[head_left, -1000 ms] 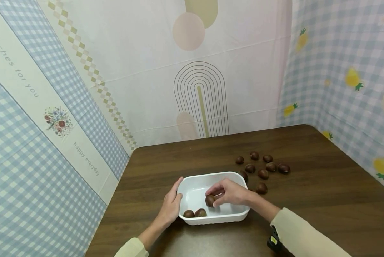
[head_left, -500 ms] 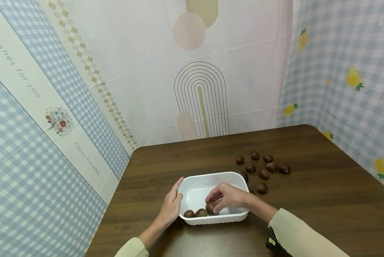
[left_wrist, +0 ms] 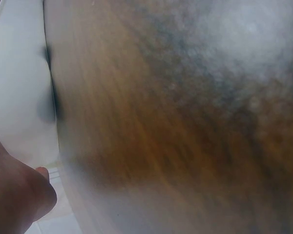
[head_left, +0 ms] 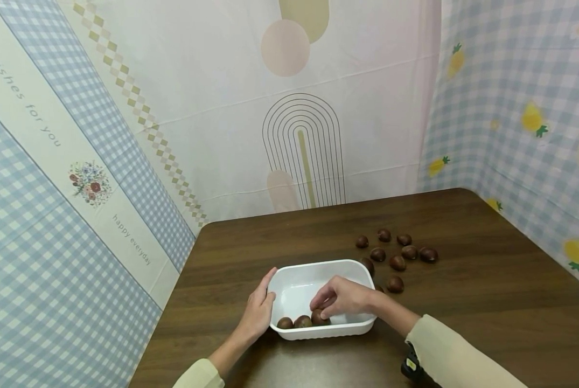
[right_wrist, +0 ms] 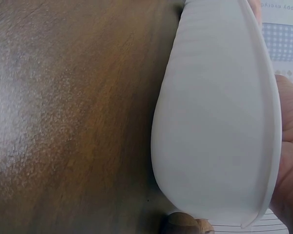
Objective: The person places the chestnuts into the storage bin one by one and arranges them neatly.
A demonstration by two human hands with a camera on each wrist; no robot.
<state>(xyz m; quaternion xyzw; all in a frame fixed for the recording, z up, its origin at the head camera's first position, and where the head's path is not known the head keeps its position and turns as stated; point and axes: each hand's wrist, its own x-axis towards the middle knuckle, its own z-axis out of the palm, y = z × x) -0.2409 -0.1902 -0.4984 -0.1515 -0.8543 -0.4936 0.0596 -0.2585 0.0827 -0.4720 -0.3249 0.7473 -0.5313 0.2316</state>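
Observation:
A white rectangular container (head_left: 289, 283) stands on the table, its side wall (right_wrist: 215, 112) filling much of the right wrist view. My left hand (head_left: 259, 307) grips its left end, thumb over the rim. Inside, my right hand (head_left: 346, 296) pinches a brown chestnut (head_left: 320, 319) low by the near wall, thumb and fingertips on its upper part. Two more chestnuts, one in the corner (head_left: 285, 323) and one in the middle (head_left: 302, 321), form a row with it. The left wrist view catches only part of the left hand (left_wrist: 19, 195) beside the container.
Several loose chestnuts (head_left: 397, 263) lie on the dark wooden table (head_left: 250, 242) to the right and behind the container, some close against its right end. Patterned cloths (head_left: 221, 134) hang behind the table and along both sides.
The right hand has lowered its chestnut toward the near wall, beside the other two, and its fingers now sit higher on it. The left hand and container have stayed put.

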